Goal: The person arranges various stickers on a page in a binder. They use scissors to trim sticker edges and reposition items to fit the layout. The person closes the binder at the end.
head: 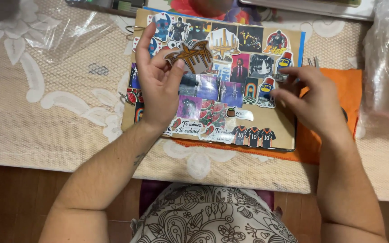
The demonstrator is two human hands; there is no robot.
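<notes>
Brown die-cut sticker (190,56) pinched in left hand (158,85) grip, frame centre-top, above sticker-covered board (278,130). Right hand (314,101) fingers loosely apart, touching board's right edge over orange cloth (350,90).

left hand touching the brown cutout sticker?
Touching. The head view shows the left hand pinching the brown cutout sticker between thumb and fingers, raised above the sticker-covered board.

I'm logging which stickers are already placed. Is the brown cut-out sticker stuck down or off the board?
Off the board: the left hand holds the brown sticker pinched in its fingers, raised above the sticker-covered board.
</notes>
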